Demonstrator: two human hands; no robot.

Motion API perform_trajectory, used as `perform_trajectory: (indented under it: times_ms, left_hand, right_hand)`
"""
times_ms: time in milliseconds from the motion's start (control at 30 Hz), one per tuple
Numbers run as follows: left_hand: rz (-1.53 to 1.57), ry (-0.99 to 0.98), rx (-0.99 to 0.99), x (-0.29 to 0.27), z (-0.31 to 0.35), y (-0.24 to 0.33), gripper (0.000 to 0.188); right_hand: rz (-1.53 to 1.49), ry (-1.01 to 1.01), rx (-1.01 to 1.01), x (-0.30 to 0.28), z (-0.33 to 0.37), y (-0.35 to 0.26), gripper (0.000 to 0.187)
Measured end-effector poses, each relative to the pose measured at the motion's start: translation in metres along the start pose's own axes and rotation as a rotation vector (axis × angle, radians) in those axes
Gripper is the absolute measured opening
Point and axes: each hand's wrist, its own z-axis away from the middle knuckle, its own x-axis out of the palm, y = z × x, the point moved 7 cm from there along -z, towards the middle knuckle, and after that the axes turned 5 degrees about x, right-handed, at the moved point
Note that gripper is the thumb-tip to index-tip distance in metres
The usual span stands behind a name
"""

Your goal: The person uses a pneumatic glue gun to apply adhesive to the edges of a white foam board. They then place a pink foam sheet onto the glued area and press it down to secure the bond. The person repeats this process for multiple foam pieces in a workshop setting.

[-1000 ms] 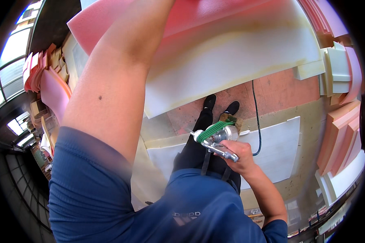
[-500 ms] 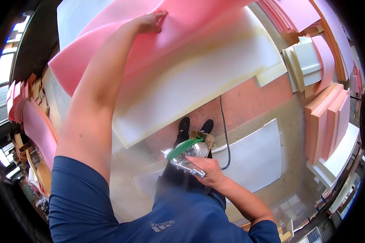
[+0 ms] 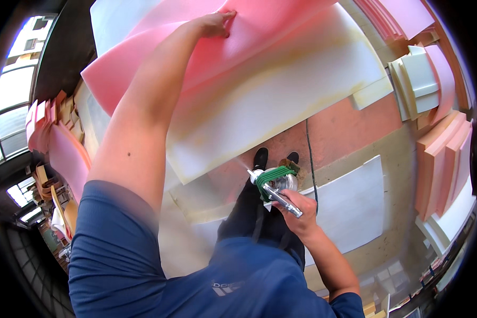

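Dusty floor — soft pink foam sheet (image 3: 259, 47), metal spray gun (image 3: 274, 185).

Pink foam sheet (image 3: 281, 32), silver-green spray gun (image 3: 274, 183)

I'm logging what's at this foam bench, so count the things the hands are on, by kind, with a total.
Pink foam sheets, under the left hand: 1
White foam slabs beneath the pink one: 1
Spray guns, in the right hand: 1
Total: 3
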Motion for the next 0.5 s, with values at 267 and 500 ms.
perform_trajectory:
  times_ms: [267, 500]
  left_hand:
    - [0.083, -0.020, -0.058, -0.007, 0.012, -0.007, 0.093]
    - [0.351, -0.008, -0.061, -0.009, 0.012, 0.004, 0.095]
  right_hand:
    - [-0.074, 0.297, 0.112, -0.056, 0.001, 0.032, 0.021]
    - [0.024, 0.580, 0.231, -0.151, 0.002, 0.061, 0.026]
